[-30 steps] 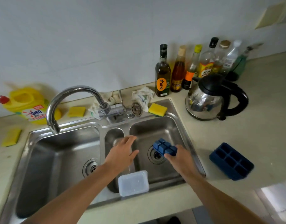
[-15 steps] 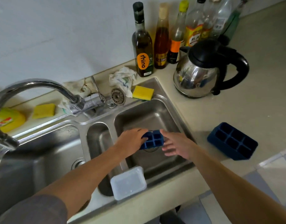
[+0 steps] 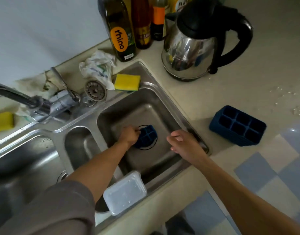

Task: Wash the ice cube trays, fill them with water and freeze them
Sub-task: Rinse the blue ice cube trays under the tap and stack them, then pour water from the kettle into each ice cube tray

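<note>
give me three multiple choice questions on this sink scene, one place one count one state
1. Where is the spare tray? A in the left basin B right of the sink C on the kettle
2. How many cells does it show? A four B six C twelve
3. What is the left hand doing? A gripping the basin tray B turning the tap C resting open
Answers: 1 B, it stands beside the sink's right rim; 2 B, two rows of three; 3 A, it clasps that tray.

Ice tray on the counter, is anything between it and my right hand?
Nothing visible. The right hand is over the sink rim, and only bare counter lies between it and the blue ice tray.
</note>
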A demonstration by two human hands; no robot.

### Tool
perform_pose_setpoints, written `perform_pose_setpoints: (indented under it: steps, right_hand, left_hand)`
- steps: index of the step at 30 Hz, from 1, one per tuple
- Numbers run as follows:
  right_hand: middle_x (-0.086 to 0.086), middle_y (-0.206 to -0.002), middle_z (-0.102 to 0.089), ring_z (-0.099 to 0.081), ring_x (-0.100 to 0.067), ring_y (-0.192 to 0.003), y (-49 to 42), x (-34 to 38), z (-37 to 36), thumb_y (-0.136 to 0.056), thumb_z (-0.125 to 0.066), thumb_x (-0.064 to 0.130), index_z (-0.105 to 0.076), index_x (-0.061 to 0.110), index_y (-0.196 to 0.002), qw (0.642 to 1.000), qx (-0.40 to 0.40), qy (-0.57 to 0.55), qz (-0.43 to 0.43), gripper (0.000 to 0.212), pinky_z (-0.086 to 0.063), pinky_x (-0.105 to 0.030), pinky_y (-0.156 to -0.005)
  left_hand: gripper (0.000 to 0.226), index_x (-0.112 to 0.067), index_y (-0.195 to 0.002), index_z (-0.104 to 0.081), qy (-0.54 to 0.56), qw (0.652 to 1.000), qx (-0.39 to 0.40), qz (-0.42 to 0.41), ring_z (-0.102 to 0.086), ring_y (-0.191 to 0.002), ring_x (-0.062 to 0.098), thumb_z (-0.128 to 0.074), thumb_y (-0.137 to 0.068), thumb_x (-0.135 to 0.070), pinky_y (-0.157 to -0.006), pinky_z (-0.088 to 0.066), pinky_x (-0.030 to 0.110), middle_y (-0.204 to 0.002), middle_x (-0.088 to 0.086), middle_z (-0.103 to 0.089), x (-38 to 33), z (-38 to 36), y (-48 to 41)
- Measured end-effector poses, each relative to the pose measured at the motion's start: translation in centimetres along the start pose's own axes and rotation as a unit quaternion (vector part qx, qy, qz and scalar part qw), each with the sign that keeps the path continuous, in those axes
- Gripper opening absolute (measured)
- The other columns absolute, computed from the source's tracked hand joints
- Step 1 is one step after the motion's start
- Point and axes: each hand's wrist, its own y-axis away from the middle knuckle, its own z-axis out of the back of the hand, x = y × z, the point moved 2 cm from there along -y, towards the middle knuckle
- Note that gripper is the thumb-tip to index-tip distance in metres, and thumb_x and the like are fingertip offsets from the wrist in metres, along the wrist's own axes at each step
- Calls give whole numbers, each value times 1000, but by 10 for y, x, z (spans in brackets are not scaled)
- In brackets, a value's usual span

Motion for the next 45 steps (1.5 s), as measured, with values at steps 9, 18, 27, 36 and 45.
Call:
perform_pose_setpoints:
  steps: [9,18,27,36,45]
  right_hand:
    - [15,-112,-61,-59,5,-95,31,24,11,-102,-56,41,-45,22,-146,985,-51,118,111,50,-50,-20,-83]
    - [-4,-140,-54,-45,-19,-129,91,53,97,-91,-61,55,-53,18,-137,854,-281,294,324,60,-38,-40,-109]
    - [-9,-150,-39,-49,-32,-128,55,18,158,-87,-67,55,-2,26,-159,852,-146,486,131,101,-44,-44,-103]
    - [-11,-133,-50,-57,-31,-111,18,5,256,-89,-67,49,-13,24,-150,856,-185,465,130,85,-43,-36,-79]
    - [3,-140,-52,-49,-16,-128,0,79,285,-79,-43,87,-38,24,-149,933,-173,166,269,95,-42,-36,-101]
  left_hand:
    - [31,-7,-129,-64,25,999,23,17,-60,-121,31,-58,-101,-16,-102,-48,38,-131,15,-65,-2,1,5]
    - [20,-19,-118,-66,115,993,-31,-17,-60,-94,16,-56,-102,-26,-82,-50,31,-115,4,-66,-46,26,44]
    - [21,-8,-96,-72,188,980,-25,-63,-69,-94,33,-54,-102,-18,-89,-57,48,-95,15,-73,-112,31,94]
    - [21,-9,-105,-70,208,972,-87,-67,-71,-94,20,-55,-102,-23,-91,-57,41,-99,8,-74,-194,32,135]
    - [20,5,-102,-59,273,955,-120,4,-63,-54,10,-41,-106,-1,-49,-46,17,-83,14,-63,-226,11,151]
